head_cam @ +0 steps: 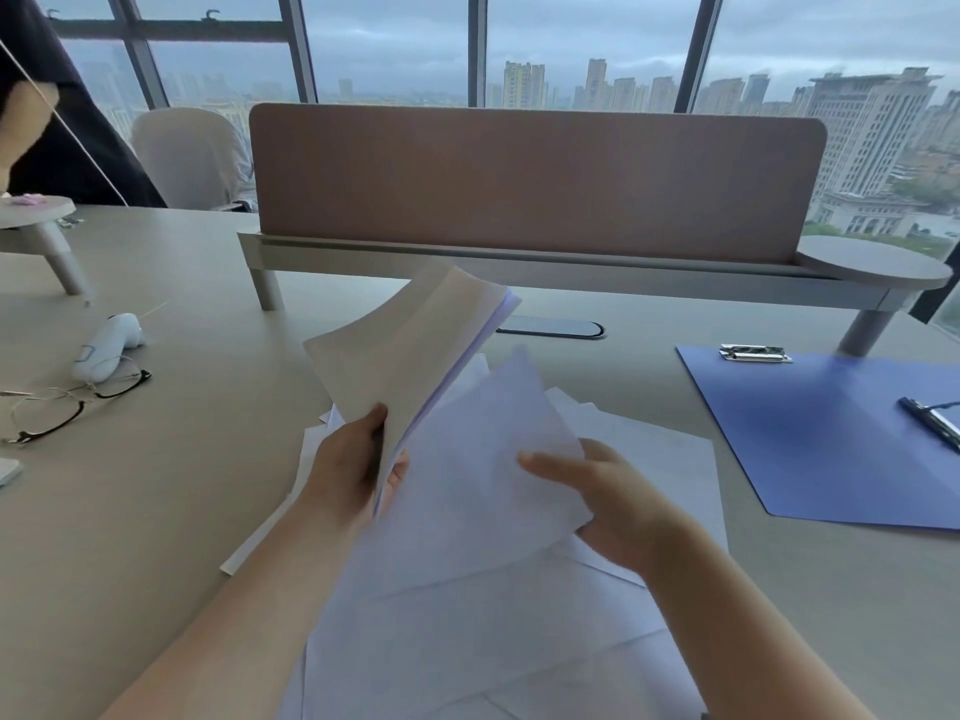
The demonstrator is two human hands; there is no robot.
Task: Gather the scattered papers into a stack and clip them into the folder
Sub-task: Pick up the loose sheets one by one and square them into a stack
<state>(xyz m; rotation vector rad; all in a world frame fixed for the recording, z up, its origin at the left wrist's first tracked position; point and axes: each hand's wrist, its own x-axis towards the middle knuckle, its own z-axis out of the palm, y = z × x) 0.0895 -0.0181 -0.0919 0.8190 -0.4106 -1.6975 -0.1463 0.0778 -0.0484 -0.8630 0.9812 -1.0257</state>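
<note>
My left hand [349,462] grips a small stack of white papers [405,350] by its lower edge and holds it tilted up above the desk. A single white sheet [467,459] is pinched in my right hand [608,498], thumb on top, and it leans against the stack. More loose white sheets [493,641] lie scattered and overlapping on the desk below both hands. An open blue folder [831,439] lies flat at the right, with a metal clip [756,353] at its top edge and a second clip [932,420] at its right side.
Glasses [62,407] and a white handheld device [106,345] lie at the left of the beige desk [156,511]. A pink divider panel [535,184] on a raised shelf crosses the back. A person in dark clothes [47,122] stands at the far left by a chair.
</note>
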